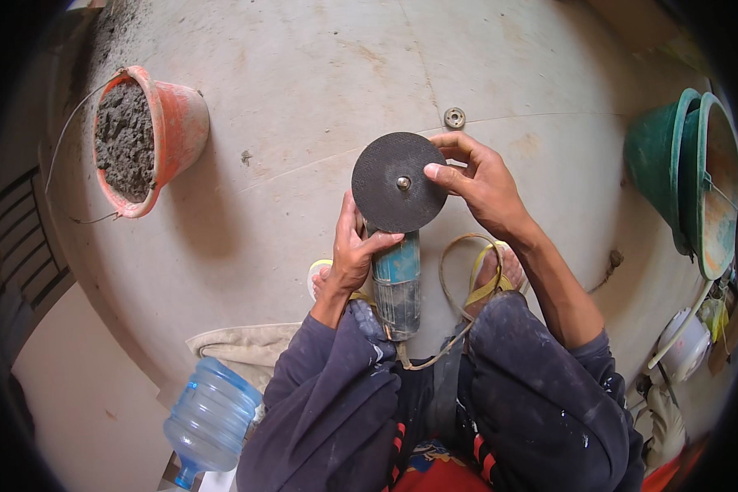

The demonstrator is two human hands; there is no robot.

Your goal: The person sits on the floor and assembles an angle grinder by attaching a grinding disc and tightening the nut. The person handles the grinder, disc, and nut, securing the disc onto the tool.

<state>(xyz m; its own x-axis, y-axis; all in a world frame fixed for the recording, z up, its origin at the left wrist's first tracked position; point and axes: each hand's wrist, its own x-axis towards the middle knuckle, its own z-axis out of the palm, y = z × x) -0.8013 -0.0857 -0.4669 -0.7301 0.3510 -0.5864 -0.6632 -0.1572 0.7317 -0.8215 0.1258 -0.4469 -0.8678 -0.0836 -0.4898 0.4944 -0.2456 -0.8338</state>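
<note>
From where I sit, the blue-and-black angle grinder (397, 287) is upheld between the person's knees, directly under the left hand (354, 250). Its long axis runs straight away from the body: the tail end, where the cord (443, 275) leaves, is nearest the lap, and the head lies farthest off. I see the black disc (385, 156) face up on that head, its flat side toward me and the spindle tip (403, 183) showing at the centre.

The left hand is wrapped around the body just behind the disc, thumb laid across the top. The right hand (488, 193) grips the disc's edge, thumb on the face, fingers partly hidden beyond the rim. Just past its fingertips a round metal flange nut (454, 118) lies on the floor (320, 74).

Farther out, to the left of and beyond the left hand, I have an orange bucket (182, 123) filled close to its rim with lumpy grey mortar (125, 135). Well to the right of the right hand sit two nested green buckets (660, 168), the inside pale and stained; I can't tell what lies deeper. Behind the left hand, toward the body, is a see-through blue water jug (213, 414), neck pointing nearward.
</note>
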